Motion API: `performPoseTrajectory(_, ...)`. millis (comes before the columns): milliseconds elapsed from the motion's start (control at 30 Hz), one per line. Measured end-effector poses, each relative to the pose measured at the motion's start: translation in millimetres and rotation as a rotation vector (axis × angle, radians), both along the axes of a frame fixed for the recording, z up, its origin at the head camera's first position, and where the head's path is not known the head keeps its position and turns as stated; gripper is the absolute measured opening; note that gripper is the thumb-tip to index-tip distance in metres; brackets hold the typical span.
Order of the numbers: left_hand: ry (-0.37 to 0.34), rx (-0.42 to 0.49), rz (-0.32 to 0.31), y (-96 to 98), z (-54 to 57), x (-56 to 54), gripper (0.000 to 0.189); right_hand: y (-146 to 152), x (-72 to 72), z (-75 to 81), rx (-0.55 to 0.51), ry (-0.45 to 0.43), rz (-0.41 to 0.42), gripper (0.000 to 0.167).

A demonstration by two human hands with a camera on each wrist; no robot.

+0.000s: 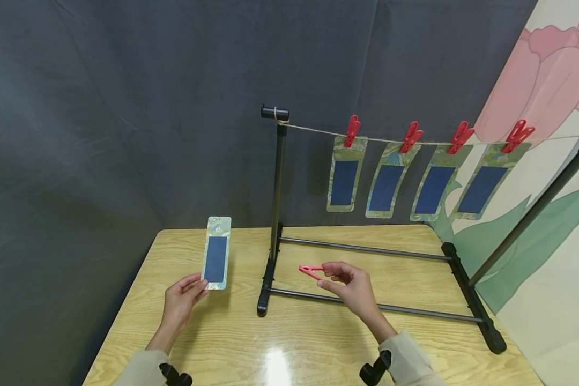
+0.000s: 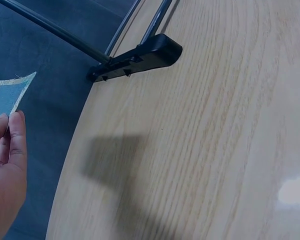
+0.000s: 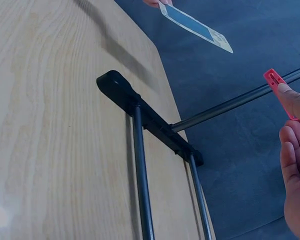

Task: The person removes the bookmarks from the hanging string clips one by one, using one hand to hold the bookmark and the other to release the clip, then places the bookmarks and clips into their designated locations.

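Note:
My left hand point(image 1: 179, 303) pinches the lower left corner of a bookmark-like card point(image 1: 216, 254) and holds it upright above the table. The card has a pale patterned border and a dark blue panel; the left wrist view shows only part of the card point(image 2: 10, 95). In my right hand point(image 1: 349, 287) a red clothespin point(image 1: 311, 271) is pinched by its handle ends between thumb and fingers. That clothespin point(image 3: 274, 80) is apart from the card. Several similar cards point(image 1: 344, 182) hang from a string point(image 1: 313, 129), each clipped by a red clothespin point(image 1: 352, 131).
A black metal rack point(image 1: 276, 198) stands on the wooden table point(image 1: 251, 343), with the string tied between its two uprights. Its lower bars point(image 1: 366, 247) run across the tabletop. Behind hangs a dark curtain point(image 1: 173, 107); a painted wall point(image 1: 550, 225) is at the right.

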State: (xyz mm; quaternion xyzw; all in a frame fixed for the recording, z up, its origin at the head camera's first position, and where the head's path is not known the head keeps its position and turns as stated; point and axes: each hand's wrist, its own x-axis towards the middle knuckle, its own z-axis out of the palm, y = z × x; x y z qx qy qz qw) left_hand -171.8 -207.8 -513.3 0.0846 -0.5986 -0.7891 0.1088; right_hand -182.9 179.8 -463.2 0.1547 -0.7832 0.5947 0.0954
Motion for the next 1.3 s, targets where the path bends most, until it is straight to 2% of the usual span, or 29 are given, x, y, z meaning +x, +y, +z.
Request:
performPoseTrajectory(33,0.043,0.023,-0.020,-3.2,-7.7,-1.0,0.019,0.1,0.5,-1.6,0.001,0.000,0.001,0.032)
performPoseTrajectory(133,0.060,0.018,-0.022,-5.4,-14.2,0.0,0.018,-0.3,1.9,-6.3,0.002,-0.013,-0.002,0.031)
performPoseTrajectory(200,0.033,-0.007,-0.017,-5.9,-15.8,0.1,0.024,-0.9,3.1,-8.8,0.006,-0.028,-0.003,0.030)
performPoseTrajectory(233,0.008,-0.029,-0.009,-6.1,-16.9,-0.2,0.028,-1.4,4.0,-9.5,0.008,-0.034,-0.004,0.030)
performPoseTrajectory(267,-0.038,-0.063,0.013,-4.0,-12.5,1.1,0.032,-2.2,5.2,-9.7,0.014,-0.036,-0.005,0.030)
performPoseTrajectory(300,-0.050,-0.075,0.015,-5.2,-15.1,-0.2,0.035,-3.6,7.4,-7.7,0.022,-0.030,-0.002,0.030)
performPoseTrajectory(367,-0.059,-0.080,0.015,-10.3,-27.0,-4.4,0.038,-6.7,12.5,-2.2,0.036,-0.028,0.005,0.030)
performPoseTrajectory(500,-0.010,-0.062,-0.003,-28.8,-74.8,-22.5,0.031,-11.8,21.2,9.1,0.050,-0.030,0.013,0.030)
performPoseTrajectory(533,0.012,-0.048,-0.011,-32.3,-84.4,-25.6,0.030,-12.2,22.1,9.7,0.050,-0.042,0.011,0.030)
performPoseTrajectory(567,0.022,-0.046,-0.011,-33.8,-89.1,-27.1,0.029,-12.6,22.6,9.6,0.050,-0.051,0.010,0.031)
performPoseTrajectory(600,0.019,-0.049,-0.012,-33.4,-88.6,-26.3,0.030,-12.9,22.9,9.4,0.049,-0.057,0.010,0.031)
performPoseTrajectory(700,-0.060,-0.064,0.013,-22.0,-58.0,-14.1,0.036,-13.5,23.0,6.7,0.041,-0.074,0.017,0.031)
performPoseTrajectory(733,-0.075,-0.062,0.008,-20.7,-51.9,-10.9,0.036,-13.5,22.9,5.2,0.037,-0.079,0.019,0.031)
performPoseTrajectory(800,-0.120,-0.074,0.026,-21.3,-51.6,-10.7,0.043,-13.6,21.8,1.8,0.031,-0.092,0.020,0.032)
performPoseTrajectory(867,-0.104,-0.063,0.030,-26.9,-64.8,-14.4,0.050,-11.8,17.0,-9.5,0.024,-0.105,0.014,0.032)
performPoseTrajectory(933,-0.080,-0.050,0.029,-30.6,-74.4,-15.5,0.049,-10.2,13.1,-20.9,0.016,-0.115,0.006,0.031)
performPoseTrajectory(967,-0.074,-0.048,0.033,-29.1,-71.9,-13.7,0.048,-9.2,11.4,-26.4,0.011,-0.129,0.003,0.031)
performPoseTrajectory(1033,-0.089,-0.049,0.032,-21.9,-54.7,-4.9,0.038,-7.4,8.4,-38.0,0.001,-0.146,0.002,0.031)
performPoseTrajectory(1133,-0.124,-0.057,0.038,-12.7,-34.4,4.8,0.033,-7.7,9.5,-42.5,0.008,-0.176,0.005,0.031)
performPoseTrajectory(1200,-0.164,-0.076,0.042,-10.1,-29.6,6.6,0.036,-8.0,9.4,-45.5,0.014,-0.186,0.008,0.031)
performPoseTrajectory(1300,-0.202,-0.099,0.030,-10.0,-29.9,7.2,0.041,-7.7,8.8,-49.8,0.009,-0.207,0.009,0.032)
